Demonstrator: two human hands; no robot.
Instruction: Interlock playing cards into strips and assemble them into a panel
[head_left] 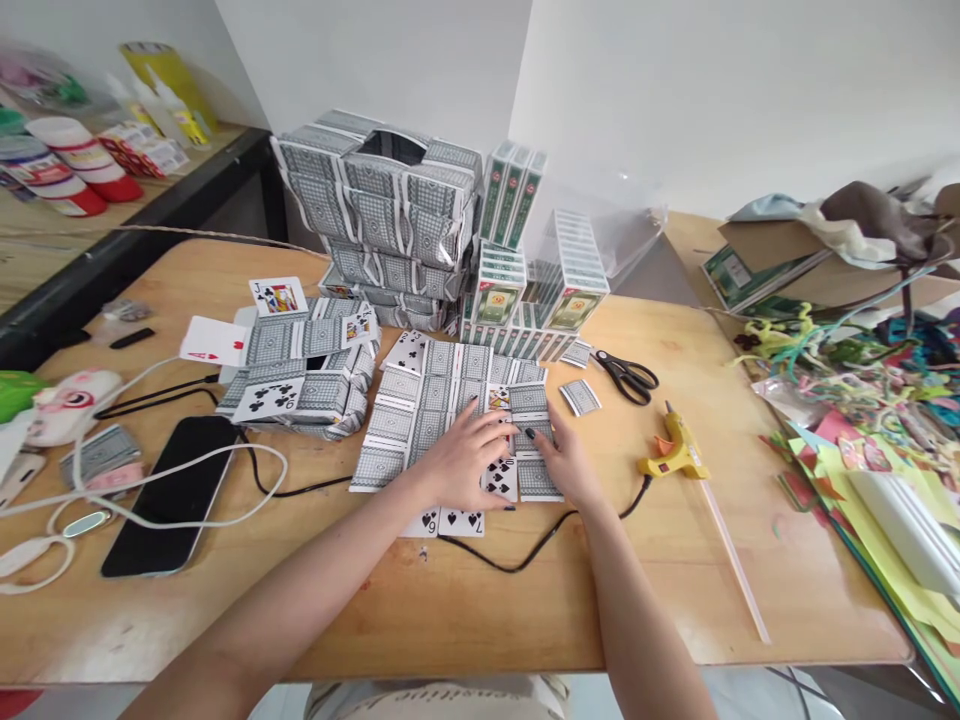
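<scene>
A flat panel of joined playing cards, mostly with grey patterned backs up, lies on the table before me. My left hand rests on it palm down, fingers spread over a face-up strip of cards. At the panel's right edge, my right hand pinches the right-hand column of cards, thumb on top; its other fingers are partly hidden. Two spade cards stick out below the left hand. Behind the panel stands a stack of bag-like pieces covered in cards.
Boxed card decks stand behind the panel. Scissors and a yellow glue gun with its stick lie right, its black cord near my hands. Left are a card-covered piece, a phone and white cable.
</scene>
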